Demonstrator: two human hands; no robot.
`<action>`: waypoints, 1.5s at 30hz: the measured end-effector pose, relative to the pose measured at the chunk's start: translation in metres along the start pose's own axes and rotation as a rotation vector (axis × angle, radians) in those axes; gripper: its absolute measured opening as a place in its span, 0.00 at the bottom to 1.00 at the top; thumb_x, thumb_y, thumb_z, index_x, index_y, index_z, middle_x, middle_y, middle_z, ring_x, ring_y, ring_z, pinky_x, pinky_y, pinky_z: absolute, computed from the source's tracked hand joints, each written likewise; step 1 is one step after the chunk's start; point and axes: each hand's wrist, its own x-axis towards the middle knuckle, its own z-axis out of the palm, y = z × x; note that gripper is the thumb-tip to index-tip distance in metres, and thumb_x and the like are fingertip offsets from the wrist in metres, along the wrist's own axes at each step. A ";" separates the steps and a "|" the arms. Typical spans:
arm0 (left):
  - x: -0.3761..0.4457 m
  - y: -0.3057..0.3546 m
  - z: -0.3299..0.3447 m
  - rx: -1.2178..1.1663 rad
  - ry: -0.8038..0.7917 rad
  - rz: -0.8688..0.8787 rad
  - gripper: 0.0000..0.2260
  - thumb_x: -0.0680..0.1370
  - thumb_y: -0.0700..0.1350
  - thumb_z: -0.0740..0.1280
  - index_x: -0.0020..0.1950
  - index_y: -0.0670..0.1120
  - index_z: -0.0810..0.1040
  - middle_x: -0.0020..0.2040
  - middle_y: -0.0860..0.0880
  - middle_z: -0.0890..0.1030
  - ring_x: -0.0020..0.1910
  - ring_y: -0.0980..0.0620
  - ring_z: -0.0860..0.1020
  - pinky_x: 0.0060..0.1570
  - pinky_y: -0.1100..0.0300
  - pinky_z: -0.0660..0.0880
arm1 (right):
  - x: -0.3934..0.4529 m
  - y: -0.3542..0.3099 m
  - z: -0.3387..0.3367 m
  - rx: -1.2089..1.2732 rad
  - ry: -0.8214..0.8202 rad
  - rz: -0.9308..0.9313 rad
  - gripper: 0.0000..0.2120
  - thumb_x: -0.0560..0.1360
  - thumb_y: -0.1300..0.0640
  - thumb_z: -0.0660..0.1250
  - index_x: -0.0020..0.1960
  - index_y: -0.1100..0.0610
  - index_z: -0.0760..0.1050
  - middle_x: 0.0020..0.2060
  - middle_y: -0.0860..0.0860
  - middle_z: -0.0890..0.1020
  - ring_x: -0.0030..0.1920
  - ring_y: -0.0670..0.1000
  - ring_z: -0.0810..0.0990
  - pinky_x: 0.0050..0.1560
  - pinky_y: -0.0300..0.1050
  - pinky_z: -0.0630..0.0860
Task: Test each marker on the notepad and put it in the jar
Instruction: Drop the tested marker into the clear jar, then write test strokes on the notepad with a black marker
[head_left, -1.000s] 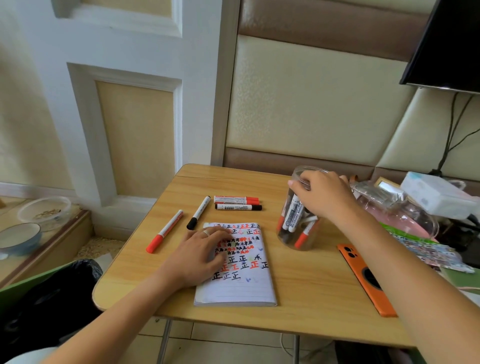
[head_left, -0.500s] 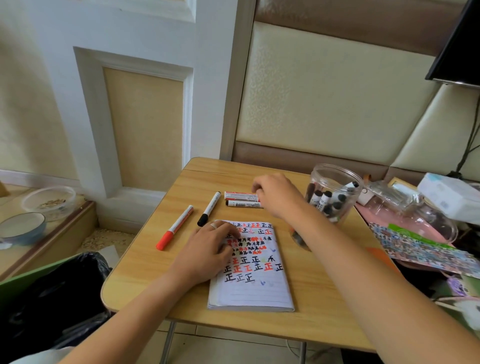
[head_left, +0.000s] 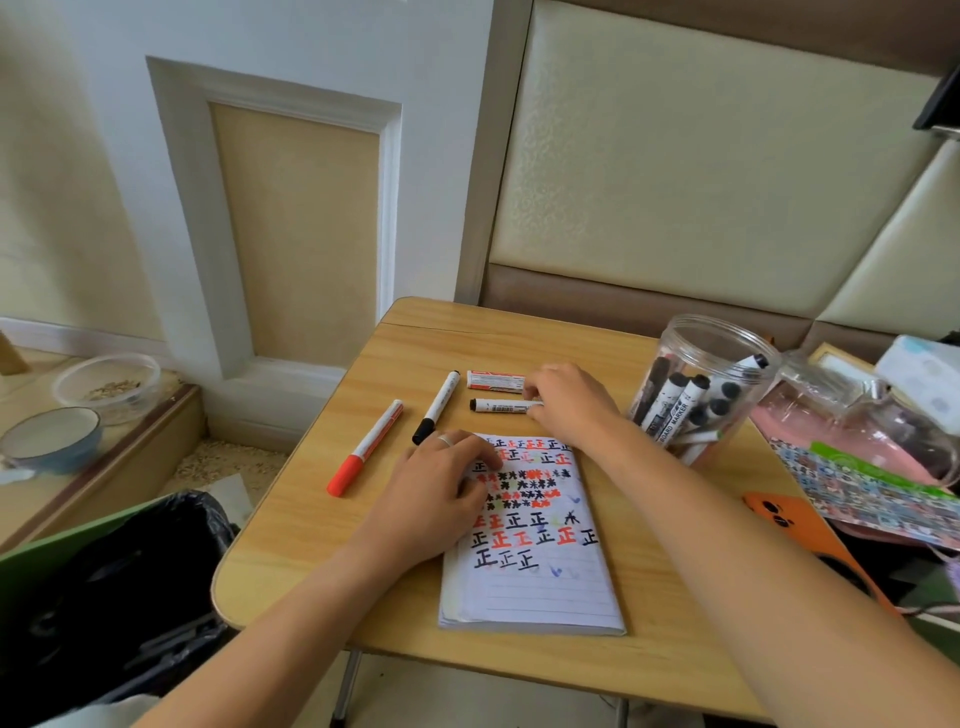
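A lined notepad (head_left: 540, 582) covered with red and black test marks lies on the wooden table (head_left: 322, 525). My left hand (head_left: 441, 493) rests flat on its upper left part. My right hand (head_left: 569, 402) pinches the right end of a black-capped white marker (head_left: 496, 406) that lies on the table just above the notepad. Behind it lies a short red-labelled marker (head_left: 493, 380). To the left lie a slim black-capped pen (head_left: 437, 406) and a red-capped pen (head_left: 366, 449). The clear plastic jar (head_left: 701, 384) at the right holds several markers.
An orange phone (head_left: 795, 525) lies right of the notepad. Patterned sheets (head_left: 862, 488), a pink-bottomed clear container (head_left: 831, 410) and other clutter crowd the table's right side. A black bin bag (head_left: 114, 587) sits lower left. Two bowls (head_left: 52, 441) stand on a ledge at the left.
My right hand left the jar, moved left across the table and took hold of the black-capped marker above the notepad. My left hand stayed on the notepad. The view shifted left.
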 end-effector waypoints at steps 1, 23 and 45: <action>0.000 0.000 0.000 0.001 0.002 0.000 0.18 0.74 0.53 0.54 0.59 0.59 0.77 0.61 0.59 0.76 0.61 0.59 0.72 0.64 0.49 0.71 | -0.001 0.000 -0.001 -0.008 -0.002 -0.017 0.07 0.79 0.55 0.71 0.57 0.53 0.81 0.54 0.50 0.81 0.54 0.52 0.78 0.47 0.46 0.71; -0.010 0.003 0.002 0.136 0.090 0.131 0.07 0.84 0.53 0.60 0.57 0.52 0.73 0.50 0.56 0.75 0.45 0.56 0.71 0.47 0.56 0.67 | -0.131 -0.015 -0.014 1.475 0.198 0.133 0.04 0.80 0.61 0.71 0.50 0.61 0.77 0.38 0.56 0.84 0.40 0.55 0.84 0.44 0.49 0.81; -0.011 0.006 0.000 0.080 0.039 0.302 0.13 0.86 0.56 0.50 0.56 0.55 0.73 0.51 0.59 0.72 0.55 0.57 0.69 0.57 0.55 0.68 | -0.133 -0.018 -0.011 0.199 0.078 -0.335 0.17 0.83 0.40 0.56 0.64 0.49 0.71 0.55 0.48 0.80 0.51 0.56 0.81 0.48 0.56 0.79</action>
